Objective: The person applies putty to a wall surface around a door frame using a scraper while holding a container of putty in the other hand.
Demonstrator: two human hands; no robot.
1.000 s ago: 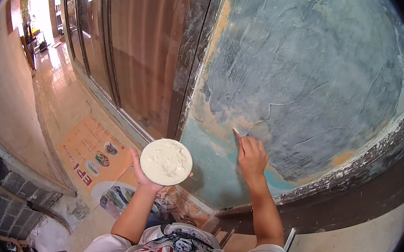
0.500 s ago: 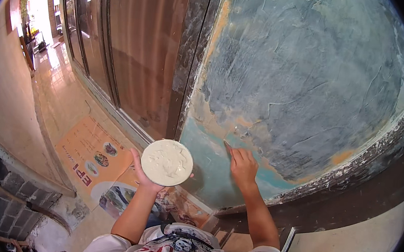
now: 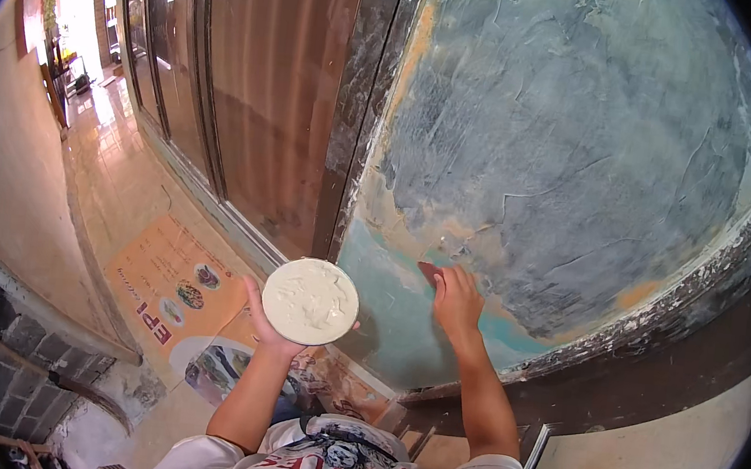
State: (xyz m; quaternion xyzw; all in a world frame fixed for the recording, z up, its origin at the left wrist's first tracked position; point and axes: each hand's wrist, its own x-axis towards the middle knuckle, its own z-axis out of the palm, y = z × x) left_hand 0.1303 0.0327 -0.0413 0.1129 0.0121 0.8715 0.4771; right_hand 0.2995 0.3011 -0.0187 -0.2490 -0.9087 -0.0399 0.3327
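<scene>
My left hand (image 3: 271, 326) cups a round tub (image 3: 312, 301) from below. Pale cream putty fills it near the rim, its surface rough and scooped. To the right, my right hand (image 3: 457, 300) is closed around a small reddish-brown scraper blade (image 3: 429, 274), most of it hidden by the fingers. The blade is at the lower part of a wall panel (image 3: 576, 155), close to where grey skim coat meets bare teal paint (image 3: 380, 281). Orange-tan patches run along that border.
A dark-framed glass window (image 3: 272, 86) stands left of the panel. Beneath my left arm, an orange printed banner (image 3: 175, 273) covers the floor. Grey blocks (image 3: 22, 371) sit at lower left. A tiled walkway (image 3: 100, 151) leads to a bright doorway. A dark ledge (image 3: 634, 390) borders the panel's lower right.
My right hand has shifted slightly right, and its wrist has turned so more of the scraper blade shows. My left hand and the tub have stayed almost still.
</scene>
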